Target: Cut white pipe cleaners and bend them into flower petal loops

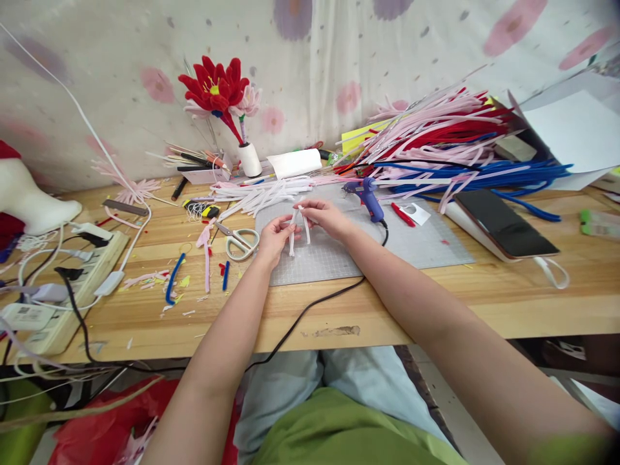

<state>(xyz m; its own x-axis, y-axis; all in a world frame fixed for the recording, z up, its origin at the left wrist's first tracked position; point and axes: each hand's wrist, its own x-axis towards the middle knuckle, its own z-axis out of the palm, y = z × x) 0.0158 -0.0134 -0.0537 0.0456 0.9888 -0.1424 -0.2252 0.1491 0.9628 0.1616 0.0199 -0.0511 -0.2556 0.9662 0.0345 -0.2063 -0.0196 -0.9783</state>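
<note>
Over the grey cutting mat [334, 258], both hands hold a white pipe cleaner [307, 230] that is bent at the top, with two ends hanging down. My right hand [323, 216] pinches the bend between thumb and fingertips. Lower on the nearer strand, my left hand [276, 237] has its fingers closed round it. Left of that hand lie scissors [241, 244] with pale handles, blades apart. Loose white pipe cleaners [264, 194] are spread behind the hands. A blue glue gun [367, 197] rests on the mat to the right of my right hand.
The glue gun's black cord [310, 307] crosses the table's front. Bundled pink, red and blue pipe cleaners [436, 148] pile up at back right, behind a phone [506, 223]. A vase [249, 159] with fuzzy flowers stands behind. At left lie scraps and a power strip [92, 278].
</note>
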